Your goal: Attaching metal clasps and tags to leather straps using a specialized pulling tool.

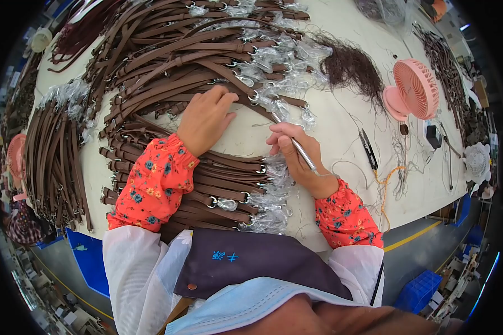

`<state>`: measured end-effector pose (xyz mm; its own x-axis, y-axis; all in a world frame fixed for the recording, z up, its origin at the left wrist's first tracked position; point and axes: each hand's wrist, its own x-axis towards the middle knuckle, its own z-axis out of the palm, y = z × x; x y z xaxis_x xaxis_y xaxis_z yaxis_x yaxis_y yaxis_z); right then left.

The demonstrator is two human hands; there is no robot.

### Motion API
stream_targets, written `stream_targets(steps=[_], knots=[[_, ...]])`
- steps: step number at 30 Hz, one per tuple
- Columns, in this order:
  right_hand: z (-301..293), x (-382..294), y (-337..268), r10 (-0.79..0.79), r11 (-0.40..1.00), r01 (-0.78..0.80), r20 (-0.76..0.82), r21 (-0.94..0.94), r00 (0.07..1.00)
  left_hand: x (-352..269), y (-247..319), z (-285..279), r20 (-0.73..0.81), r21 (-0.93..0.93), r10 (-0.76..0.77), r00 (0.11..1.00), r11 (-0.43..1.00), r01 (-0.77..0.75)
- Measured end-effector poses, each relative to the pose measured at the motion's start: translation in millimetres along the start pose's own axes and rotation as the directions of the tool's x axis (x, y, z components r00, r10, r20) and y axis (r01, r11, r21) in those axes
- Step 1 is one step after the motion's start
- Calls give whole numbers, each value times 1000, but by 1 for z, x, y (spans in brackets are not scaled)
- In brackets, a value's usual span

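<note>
My right hand (298, 157) grips a slim silver pen-shaped tool (295, 142), its upper end pointing at a brown strap (262, 109). A thin cord or thread trails from the tool's lower end. My left hand (207, 119) lies over the inner edge of a large heap of brown straps (163, 83), fingers bent and thumb apart. Whether its fingertips pinch a strap is hidden. Metal snap hooks in clear plastic wrap (272, 100) cover the strap ends between and beyond my hands. Another row of straps (222, 180) lies below my left hand, its wrapped hooks (272, 205) beside my right wrist.
A pink fan (415, 90) stands right of a dark thread tangle (352, 67). Black thread snips (368, 148) with an orange cord lie on the pale table (339, 121). More straps (58, 163) lie left. A white fan (477, 162) is at the right edge.
</note>
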<state>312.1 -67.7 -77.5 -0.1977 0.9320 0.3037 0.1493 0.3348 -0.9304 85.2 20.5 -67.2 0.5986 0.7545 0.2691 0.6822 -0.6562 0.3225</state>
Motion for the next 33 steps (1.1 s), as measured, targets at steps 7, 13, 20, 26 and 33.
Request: stream_targets(steps=[7,13,20,26,33], knots=[[0,1,2,-57,998,57,-25,18,998,5,7,-4,-225,173,152,962,978,-114],[-1,3,0,-54,999,54,-46,-4,997,-1,-5,2,227,-103,-66,972,991,91],[-2,4,-4,-69,997,67,-78,-31,995,3,7,-5,-205,143,146,968,983,-118],[-2,4,-7,-15,1000,15,-82,2,996,-2,-4,2,-42,-42,53,998,998,-55],[-3,5,-7,-48,998,46,-54,-41,997,-6,10,1,346,-460,201,916,888,-21]])
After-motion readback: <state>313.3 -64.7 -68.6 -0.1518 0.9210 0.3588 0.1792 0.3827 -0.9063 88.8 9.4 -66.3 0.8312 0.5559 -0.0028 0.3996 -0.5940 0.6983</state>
